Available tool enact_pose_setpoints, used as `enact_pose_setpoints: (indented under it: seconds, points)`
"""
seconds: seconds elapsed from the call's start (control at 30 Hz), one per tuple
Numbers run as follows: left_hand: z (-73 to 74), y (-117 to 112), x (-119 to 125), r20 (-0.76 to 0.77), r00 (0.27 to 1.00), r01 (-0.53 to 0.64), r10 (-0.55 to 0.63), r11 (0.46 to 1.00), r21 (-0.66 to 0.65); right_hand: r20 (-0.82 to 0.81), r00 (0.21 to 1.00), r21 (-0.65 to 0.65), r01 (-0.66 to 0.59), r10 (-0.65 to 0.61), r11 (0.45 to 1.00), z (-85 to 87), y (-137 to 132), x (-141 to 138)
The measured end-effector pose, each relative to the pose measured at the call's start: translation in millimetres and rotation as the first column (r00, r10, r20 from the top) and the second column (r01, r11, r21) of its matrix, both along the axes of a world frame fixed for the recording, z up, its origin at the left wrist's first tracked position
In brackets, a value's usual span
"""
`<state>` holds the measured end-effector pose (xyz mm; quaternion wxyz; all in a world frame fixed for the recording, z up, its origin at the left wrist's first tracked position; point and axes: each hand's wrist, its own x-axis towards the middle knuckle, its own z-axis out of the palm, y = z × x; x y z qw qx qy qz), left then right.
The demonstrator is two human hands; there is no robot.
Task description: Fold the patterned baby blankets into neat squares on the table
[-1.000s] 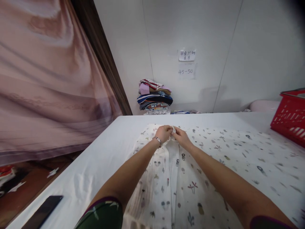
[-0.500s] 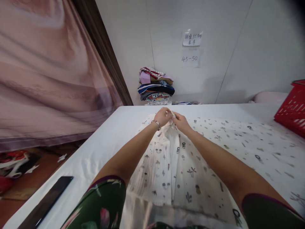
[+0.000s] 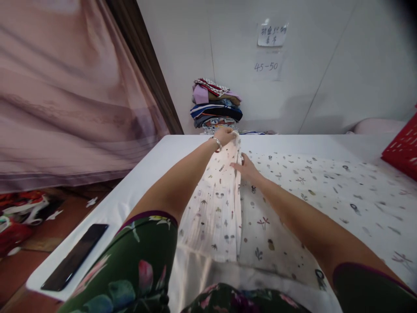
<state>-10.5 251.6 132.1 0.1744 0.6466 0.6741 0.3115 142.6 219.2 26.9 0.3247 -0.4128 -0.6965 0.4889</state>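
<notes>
A thin white cloth printed with small plants and shapes is spread over the table, its left part folded over toward the middle. My left hand, with a silver bracelet on the wrist, pinches the far end of the fold and lifts it slightly. Nearer to me, my right hand rests at the fold's edge, thumb and fingers apart. The thumb touches the folded layer, and part of the fingers is hard to make out.
A phone lies on the white table at the left edge. Folded clothes are stacked by the wall behind. At the right stands a red basket. A pink curtain hangs at the left.
My left hand has moved slightly away from me, raising the fold's far end. The right hand has let go there, come back along the fold and opened. The fold lies straighter.
</notes>
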Motion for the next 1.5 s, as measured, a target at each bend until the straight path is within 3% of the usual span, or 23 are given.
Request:
enact_pose_setpoints:
  seconds: [0.1,0.17,0.23,0.27,0.4,0.53,0.77,1.0,1.2,1.3,1.4,1.43,1.5]
  points:
    - [3.4,1,2,-0.011,0.999,-0.041,0.041,0.999,0.001,0.137,0.991,0.041,-0.005,0.000,0.999,1.2,-30,23]
    - [4.2,2,5,-0.006,0.999,-0.051,0.051,0.999,-0.011,0.168,0.984,0.207,0.023,-0.058,0.978,7.8,-57,37]
    - [4.3,2,9,-0.007,0.998,-0.059,0.058,0.998,-0.020,0.197,0.980,0.314,-0.027,-0.038,0.949,15.4,-88,47]
    - [4.2,2,11,-0.007,0.998,-0.060,0.060,0.998,-0.022,0.226,0.974,0.307,-0.089,0.018,0.948,18.3,-104,51]
    - [1.7,6,16,-0.082,0.996,-0.050,0.047,0.998,-0.028,0.369,0.880,0.082,-0.353,0.300,0.932,18.3,-164,56]
    - [-1.4,12,15,-0.153,0.988,-0.018,0.012,0.999,-0.038,0.496,0.795,-0.010,-0.396,0.348,0.918,9.9,-199,58]
    - [-1.8,17,14,-0.179,0.984,-0.007,-0.001,0.999,-0.040,0.581,0.780,0.006,-0.290,0.233,0.957,7.8,-211,58]
    - [-2.0,13,20,-0.190,0.982,-0.014,0.006,0.999,-0.044,0.443,0.847,-0.109,-0.274,0.293,0.956,-3.6,-222,52]
    - [-5.4,14,21,-0.175,0.985,0.000,-0.008,0.999,-0.043,0.364,0.921,-0.070,-0.117,0.135,0.991,-4.4,-222,49]
    - [-7.2,15,21,-0.165,0.986,0.008,-0.015,0.999,-0.039,0.161,0.976,-0.301,-0.093,0.146,0.949,-6.3,-222,45]
    - [-8.1,15,20,-0.156,0.988,0.011,-0.017,0.999,-0.040,-0.057,0.986,-0.551,-0.162,0.157,0.818,-8.8,-225,42]
    - [-8.3,15,20,-0.152,0.988,0.007,-0.013,0.999,-0.042,-0.085,0.984,-0.570,-0.178,0.158,0.802,-8.1,-226,43]
    - [-8.9,16,19,-0.148,0.989,-0.006,-0.002,0.999,-0.050,-0.077,0.984,-0.494,-0.176,0.159,0.851,-1.7,-231,46]
